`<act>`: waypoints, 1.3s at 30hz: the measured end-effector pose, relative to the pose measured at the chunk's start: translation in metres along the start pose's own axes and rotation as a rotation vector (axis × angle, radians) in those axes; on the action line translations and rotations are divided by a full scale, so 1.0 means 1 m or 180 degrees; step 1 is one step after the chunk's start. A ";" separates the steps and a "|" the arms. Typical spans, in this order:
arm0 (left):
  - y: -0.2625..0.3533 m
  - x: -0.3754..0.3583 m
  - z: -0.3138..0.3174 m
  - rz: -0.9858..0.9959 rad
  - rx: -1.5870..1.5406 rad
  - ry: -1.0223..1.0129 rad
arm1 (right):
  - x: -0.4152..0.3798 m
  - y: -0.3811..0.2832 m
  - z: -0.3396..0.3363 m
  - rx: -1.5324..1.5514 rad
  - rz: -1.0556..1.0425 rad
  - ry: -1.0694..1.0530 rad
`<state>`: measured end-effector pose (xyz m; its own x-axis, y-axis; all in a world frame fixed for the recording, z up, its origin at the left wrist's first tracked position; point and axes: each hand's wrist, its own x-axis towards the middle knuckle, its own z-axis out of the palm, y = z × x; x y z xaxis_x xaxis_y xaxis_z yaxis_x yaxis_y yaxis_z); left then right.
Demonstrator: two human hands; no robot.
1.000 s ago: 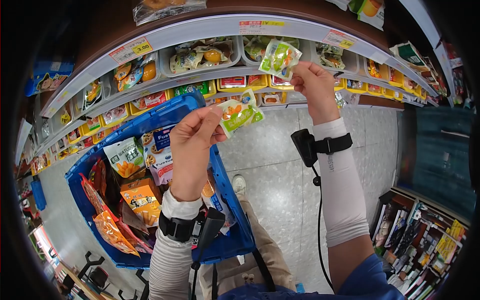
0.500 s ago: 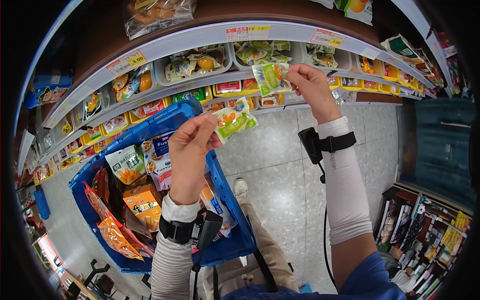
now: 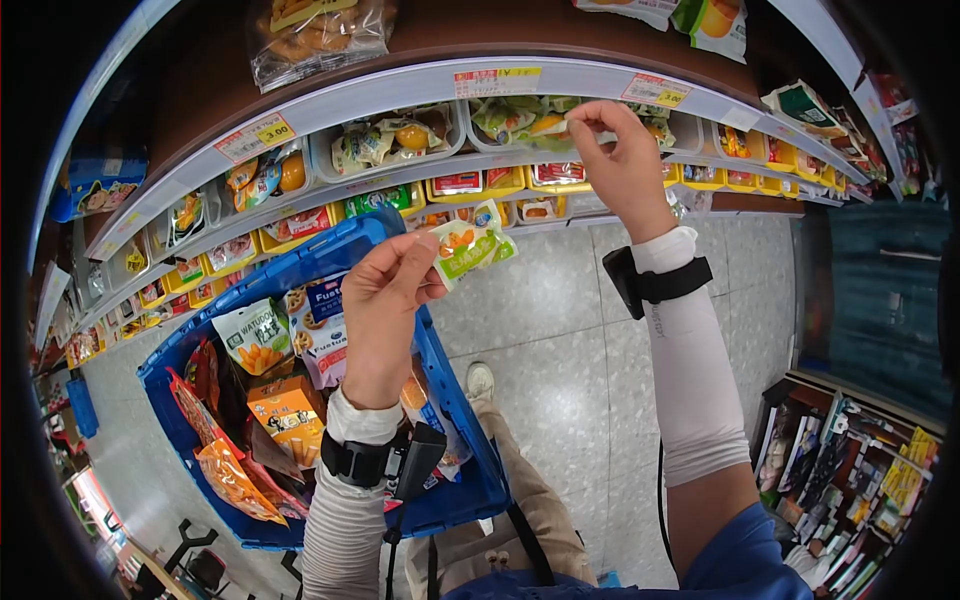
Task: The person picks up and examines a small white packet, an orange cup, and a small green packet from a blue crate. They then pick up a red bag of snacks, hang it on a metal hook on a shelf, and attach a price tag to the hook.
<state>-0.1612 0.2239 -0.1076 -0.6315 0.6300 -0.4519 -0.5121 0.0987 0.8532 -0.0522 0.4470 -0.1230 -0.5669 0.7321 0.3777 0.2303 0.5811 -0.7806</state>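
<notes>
My left hand [image 3: 385, 300] pinches a small green-and-white snack packet [image 3: 473, 246] by its left edge, above the blue crate's upper right corner. Higher and to the right, my right hand [image 3: 625, 160] has its thumb and forefinger closed on a second green packet [image 3: 548, 130], which is blurred and overlaps a clear bin [image 3: 480, 147] of similar packets on the shelf. Below my left hand, the blue crate [image 3: 462, 400] holds several snack bags and an orange box [image 3: 288, 415].
A shelf edge [image 3: 380, 98] with price tags curves across the top. Under it run clear bins and yellow trays [image 3: 478, 187] of packaged snacks. A rack of goods [image 3: 850, 480] stands at the lower right. My shoe [image 3: 480, 380] is on the tiled floor [image 3: 560, 360].
My right hand has moved up and slightly right, carrying its packet from in front of the shelf's lower edge to the clear bin. My left hand has barely moved and keeps its packet.
</notes>
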 end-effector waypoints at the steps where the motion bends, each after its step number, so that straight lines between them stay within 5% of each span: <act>1: 0.000 0.001 0.000 -0.0002 0.0012 0.0002 | 0.002 0.002 0.002 0.0003 -0.0005 -0.0002; 6: -0.001 0.002 0.001 0.0007 0.0045 -0.0010 | 0.000 0.021 0.018 -0.1280 -0.0589 0.0443; 19: -0.004 0.008 0.006 -0.0014 0.0059 -0.0032 | -0.004 0.024 0.019 -0.1980 -0.0406 0.0662; 21: 0.000 0.009 0.009 -0.0010 0.0051 -0.0028 | -0.029 0.005 0.010 -0.1203 -0.0512 0.0515; 23: 0.002 0.010 0.010 -0.0020 0.0051 -0.0022 | -0.063 -0.026 0.004 0.0466 0.1565 -0.0548; 25: 0.001 0.012 0.012 0.0021 0.0126 -0.0076 | -0.082 -0.043 -0.004 0.1747 0.2359 -0.1093; 39: 0.008 0.009 0.020 -0.0143 0.0094 -0.0249 | -0.090 -0.047 0.015 0.2796 0.2424 -0.0192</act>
<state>-0.1592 0.2454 -0.1001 -0.5603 0.6826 -0.4692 -0.5208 0.1502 0.8404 -0.0233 0.3484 -0.1281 -0.5601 0.7540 -0.3433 -0.0864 -0.4653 -0.8809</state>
